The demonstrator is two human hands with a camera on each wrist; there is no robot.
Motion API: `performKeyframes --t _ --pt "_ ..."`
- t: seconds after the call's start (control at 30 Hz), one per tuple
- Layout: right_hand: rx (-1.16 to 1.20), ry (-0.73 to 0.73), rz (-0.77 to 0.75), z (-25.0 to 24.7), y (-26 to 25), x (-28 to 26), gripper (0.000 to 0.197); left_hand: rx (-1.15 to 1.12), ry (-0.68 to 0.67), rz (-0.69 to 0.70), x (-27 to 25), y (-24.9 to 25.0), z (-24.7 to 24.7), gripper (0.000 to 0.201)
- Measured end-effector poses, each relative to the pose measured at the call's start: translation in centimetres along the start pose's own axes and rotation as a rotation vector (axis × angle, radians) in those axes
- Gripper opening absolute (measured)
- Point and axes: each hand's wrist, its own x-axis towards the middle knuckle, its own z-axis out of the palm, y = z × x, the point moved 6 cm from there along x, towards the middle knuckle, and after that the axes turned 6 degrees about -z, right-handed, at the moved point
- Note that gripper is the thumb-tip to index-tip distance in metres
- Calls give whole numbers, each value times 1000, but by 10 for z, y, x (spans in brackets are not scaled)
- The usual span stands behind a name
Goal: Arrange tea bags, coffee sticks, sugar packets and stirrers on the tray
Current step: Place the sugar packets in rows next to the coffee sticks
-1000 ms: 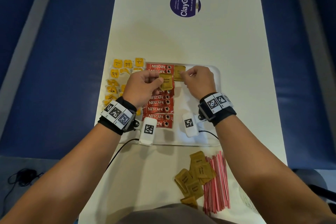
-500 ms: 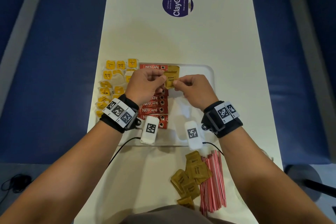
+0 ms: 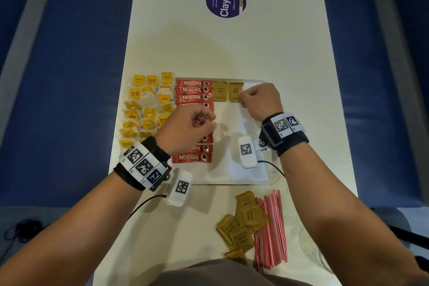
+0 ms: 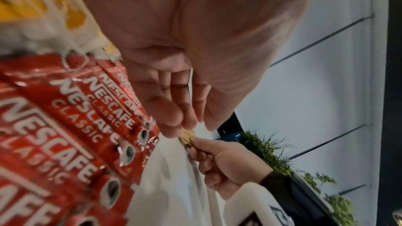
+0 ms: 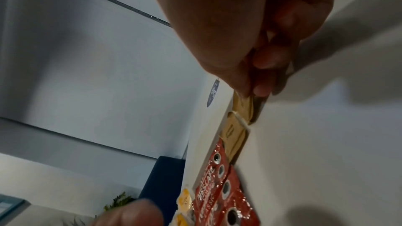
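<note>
A white tray (image 3: 232, 169) holds a column of red Nescafe coffee sticks (image 3: 193, 90) and, at its far edge, two brown sugar packets side by side. My right hand (image 3: 242, 97) pinches the right-hand sugar packet (image 3: 235, 91), which lies beside the other packet (image 3: 219, 91). The right wrist view shows the thumb and fingers of the right hand (image 5: 254, 90) on that packet (image 5: 243, 107). My left hand (image 3: 209, 122) hovers over the coffee sticks with curled fingers and holds nothing. Yellow tea bags (image 3: 148, 109) lie left of the sticks.
Several loose sugar packets (image 3: 243, 220) and a bundle of red-striped stirrers (image 3: 271, 227) lie on the table near my body. A round ClayGo sticker (image 3: 225, 1) marks the far table. Blue seats (image 3: 69, 76) flank both sides.
Both hands held one sugar packet above the tray. The left hand has let go and drawn back toward me; the right hand carried the packet to the far row beside the first one.
</note>
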Motion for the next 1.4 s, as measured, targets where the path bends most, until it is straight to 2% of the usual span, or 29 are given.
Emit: performKeyframes --t 0.13,0.3,0.57,0.73,0.9,1.0,1.2,1.4 --pt "-39 14 -8 1 -1 1 35 75 -33 2 -13 -7 6 8" --pt "-100 39 -33 2 -3 2 55 119 -95 20 -31 -10 13 9" --pt "-102 57 -42 -4 -11 -4 44 144 -122 15 -58 -21 20 9" --pt "-94 47 -106 -25 -34 -35 30 161 -132 13 -78 -25 28 9" --pt "-112 -76 -273 -39 -55 -102 14 250 -226 11 -101 -32 50 15" --pt "-150 -160 -365 -37 -49 -140 14 341 -283 20 -114 -38 66 19" --pt "-270 -349 -392 -21 -15 -192 22 478 -309 38 -132 -47 89 31" --pt "-429 -487 -347 -8 19 -222 34 510 -248 16 -144 -56 101 42"
